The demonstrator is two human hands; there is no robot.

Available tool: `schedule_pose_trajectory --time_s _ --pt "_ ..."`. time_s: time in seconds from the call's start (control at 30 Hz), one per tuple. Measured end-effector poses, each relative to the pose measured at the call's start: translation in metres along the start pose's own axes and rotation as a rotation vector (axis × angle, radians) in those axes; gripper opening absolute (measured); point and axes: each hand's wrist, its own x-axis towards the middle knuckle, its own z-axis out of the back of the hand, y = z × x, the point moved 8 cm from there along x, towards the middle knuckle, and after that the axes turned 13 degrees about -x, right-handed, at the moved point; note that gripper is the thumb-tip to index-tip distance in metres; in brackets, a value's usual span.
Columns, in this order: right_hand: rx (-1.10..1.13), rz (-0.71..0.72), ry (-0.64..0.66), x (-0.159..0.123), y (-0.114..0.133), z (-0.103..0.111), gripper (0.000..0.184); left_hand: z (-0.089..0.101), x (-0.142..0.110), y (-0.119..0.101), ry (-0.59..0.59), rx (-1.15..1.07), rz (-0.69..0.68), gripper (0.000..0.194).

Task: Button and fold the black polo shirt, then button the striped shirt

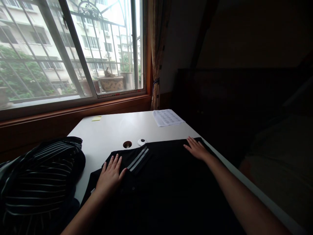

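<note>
A black shirt [166, 182] lies spread over the white table, its collar edged with two pale grey stripes. My left hand [110, 174] rests flat on the shirt left of the collar, fingers spread. On the shirt's far right part lies my right hand [196, 148], also flat with its fingers apart, near the table's right edge. Neither hand grips the cloth. A small button shows below the collar. The shirt's near part fades into darkness at the bottom of the view.
Dark striped clothing [41, 176] is heaped at the left. On the white table [117, 125] are printed sheets [168, 117], a yellow sticky note [96, 118], a cable hole [127, 144] and its white cover [141, 142]. A barred window and curtain [156, 55] stand behind.
</note>
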Motion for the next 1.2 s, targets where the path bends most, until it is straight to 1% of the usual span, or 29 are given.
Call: schedule_pose_trajectory --time_s 0.03,0.1,0.2,0.37,0.57,0.7,0.8,0.9,1.0,1.07,1.2 --pt "-0.006 -0.036 0.005 0.004 -0.014 -0.003 0.076 0.000 0.000 0.000 -0.008 -0.003 -0.004 0.070" --pt "-0.014 -0.086 0.006 0.011 -0.033 -0.009 0.077 0.001 0.000 0.000 -0.019 -0.012 -0.010 0.070" --pt "-0.018 -0.115 -0.016 0.018 -0.045 -0.016 0.078 0.001 0.000 0.000 -0.017 -0.017 -0.009 0.070" --pt "-0.013 -0.107 -0.122 0.019 -0.046 -0.019 0.072 0.003 0.000 -0.001 -0.029 -0.016 -0.011 0.070" --pt "-0.002 -0.138 -0.318 0.014 -0.053 -0.010 0.063 0.005 -0.002 -0.002 -0.027 -0.035 -0.011 0.070" --pt "0.002 -0.107 -0.372 0.013 -0.053 -0.010 0.049 0.006 -0.002 -0.001 -0.035 -0.051 -0.011 0.070" --pt "0.000 -0.095 -0.404 0.013 -0.053 -0.011 0.045 0.009 -0.001 -0.001 -0.022 -0.079 -0.006 0.067" --pt "-0.006 -0.102 -0.430 0.013 -0.055 -0.010 0.043 0.017 0.002 -0.001 0.005 -0.145 0.010 0.064" --pt "-0.016 -0.121 -0.444 0.012 -0.056 -0.008 0.042 0.033 0.011 0.001 -0.005 -0.217 -0.008 0.062" --pt "-0.024 -0.133 -0.447 0.011 -0.056 -0.007 0.041 0.042 0.021 0.006 -0.004 -0.217 -0.007 0.058" --pt "-0.038 -0.133 -0.443 0.010 -0.053 -0.004 0.041 0.046 0.048 0.026 0.009 -0.173 0.052 0.045"
